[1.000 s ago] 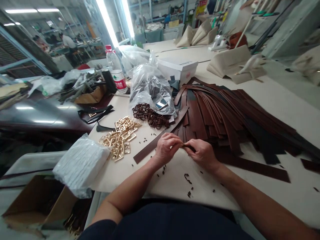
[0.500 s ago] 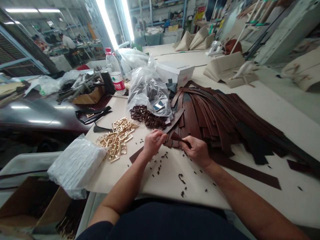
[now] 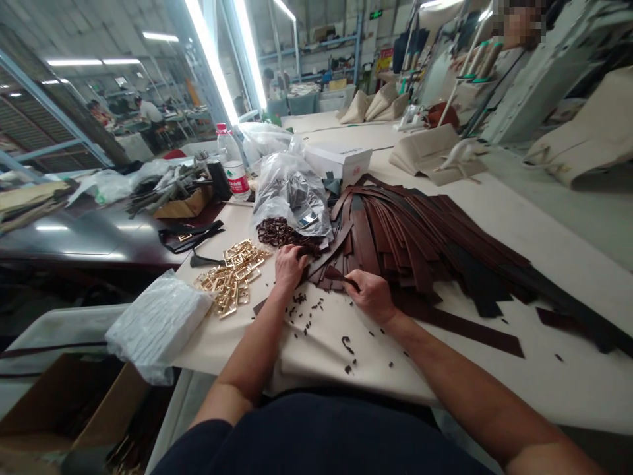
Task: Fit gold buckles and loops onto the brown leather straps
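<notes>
My right hand [image 3: 370, 295] is closed round a dark brown leather strap [image 3: 337, 274], whose flared end points left out of the fingers. At the near edge of a heap of small dark brown leather loops [image 3: 277, 231] is my left hand [image 3: 290, 266], fingers curled down. Whatever is between its fingertips is hidden. Behind both hands a large fan of brown leather straps [image 3: 390, 231] covers the table. Small dark bits [image 3: 307, 315] lie scattered on the pale tabletop in front of the hands.
Gold-coloured buckles [image 3: 232, 280] are heaped left of my left hand, beside a plastic-wrapped white package [image 3: 157, 323]. Farther back stand a water bottle [image 3: 232, 165], a clear plastic bag [image 3: 289, 188] and a white box [image 3: 341, 161]. A co-worker's hand [image 3: 459, 63] shows at upper right.
My left hand has moved away from the strap's end to the heap of loops. My right hand keeps hold of the strap. The camera view has tilted up slightly.
</notes>
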The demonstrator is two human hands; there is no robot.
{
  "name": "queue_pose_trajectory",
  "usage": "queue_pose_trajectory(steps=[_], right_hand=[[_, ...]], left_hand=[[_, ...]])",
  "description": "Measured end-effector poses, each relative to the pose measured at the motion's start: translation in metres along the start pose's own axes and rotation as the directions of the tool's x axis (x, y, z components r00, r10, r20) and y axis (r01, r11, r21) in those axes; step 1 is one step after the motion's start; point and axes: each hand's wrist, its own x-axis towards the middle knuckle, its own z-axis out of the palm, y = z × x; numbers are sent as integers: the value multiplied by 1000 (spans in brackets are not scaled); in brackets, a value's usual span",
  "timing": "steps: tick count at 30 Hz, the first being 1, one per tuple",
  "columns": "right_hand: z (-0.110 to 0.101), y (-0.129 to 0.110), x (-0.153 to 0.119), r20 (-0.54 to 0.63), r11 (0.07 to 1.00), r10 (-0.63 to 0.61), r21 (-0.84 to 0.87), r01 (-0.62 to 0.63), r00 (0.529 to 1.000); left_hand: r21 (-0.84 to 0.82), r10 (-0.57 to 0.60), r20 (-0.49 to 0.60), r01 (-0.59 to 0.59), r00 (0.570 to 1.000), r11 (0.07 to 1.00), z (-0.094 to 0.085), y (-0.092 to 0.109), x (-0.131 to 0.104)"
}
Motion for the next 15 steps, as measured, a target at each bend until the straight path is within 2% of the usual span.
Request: queue_pose_trajectory(steps=[3,6,8,10,13,15], right_hand=[[-1,0,-3,18,1000,-4,9,4,1000],[-4,0,-6,5,1000,-8,22,8,1000],[-7,0,-8,-12,1000,3,23,-3,1000],[-8,0,-9,-27,999,21,27,-20,999],[-9,0,-8,-32,997,57,49,-55,998],[-9,0,-7,-28,994,86,65,-84,996]], left_hand=[[-59,-44,-5,44,999,997,-5,2,1],[-298,-140,11,136,990,945,-15,8,-8],[-540,-236,117,261,965,800,-21,14,-19],[-675,-277,262,380,925,632,-25,21,-30],[-753,-260,454,523,852,399,-27,31,-41],[-763,-252,565,614,786,204,-26,37,-42]])
